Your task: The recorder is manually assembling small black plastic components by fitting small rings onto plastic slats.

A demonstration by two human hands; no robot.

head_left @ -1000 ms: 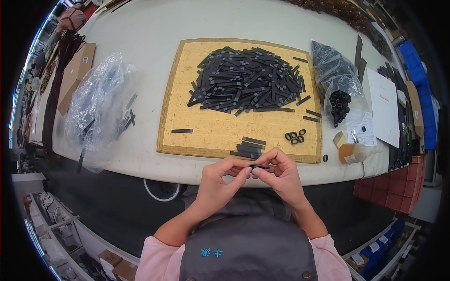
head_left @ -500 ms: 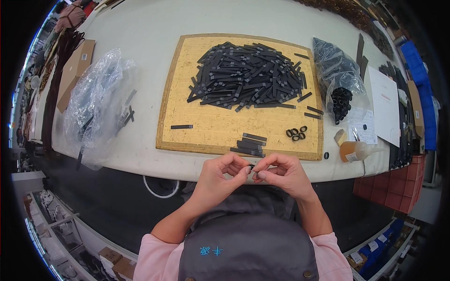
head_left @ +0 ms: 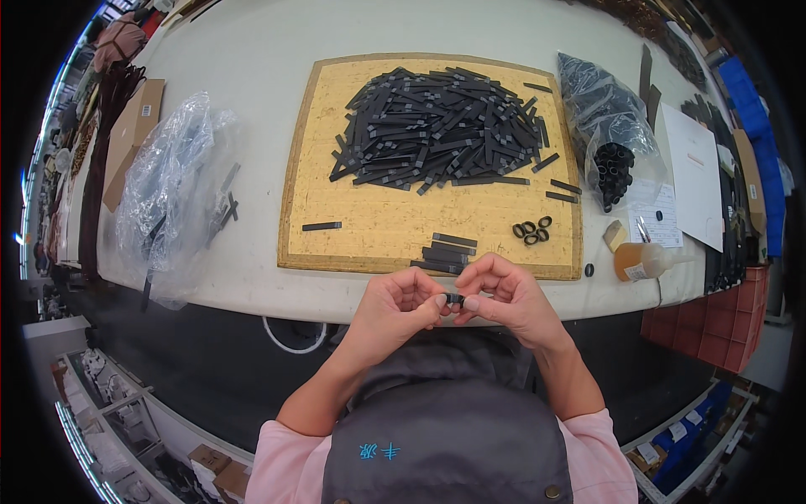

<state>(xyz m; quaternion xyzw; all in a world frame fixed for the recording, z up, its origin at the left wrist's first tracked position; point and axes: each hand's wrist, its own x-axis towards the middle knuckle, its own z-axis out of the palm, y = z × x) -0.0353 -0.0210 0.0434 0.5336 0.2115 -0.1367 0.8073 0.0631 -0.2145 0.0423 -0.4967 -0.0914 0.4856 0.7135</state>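
Just in front of the table's near edge, my left hand [head_left: 393,309] and my right hand [head_left: 519,304] meet at the fingertips. Pinched between both is a small black band [head_left: 454,298], with a glossy patch showing; fingers hide its full shape. Beyond my hands, several short flat black strips [head_left: 452,249] lie stacked on the near edge of a yellow board [head_left: 386,244]. A large heap of similar strips [head_left: 445,130], with grey ends, covers the far part of the board. Several black rings [head_left: 531,229] sit together at its near right.
Right of the board stand a plastic bag of black rings [head_left: 613,168], a bottle of amber liquid [head_left: 638,260], a small tan block [head_left: 615,236] and papers [head_left: 693,181]. Crumpled clear plastic [head_left: 172,185] and a cardboard box [head_left: 134,143] are at left. A red crate [head_left: 709,315] stands below the right edge.
The black band between my fingertips has turned and more of it shows. My right fingers have shifted slightly up and around it. The whole view has moved a little.
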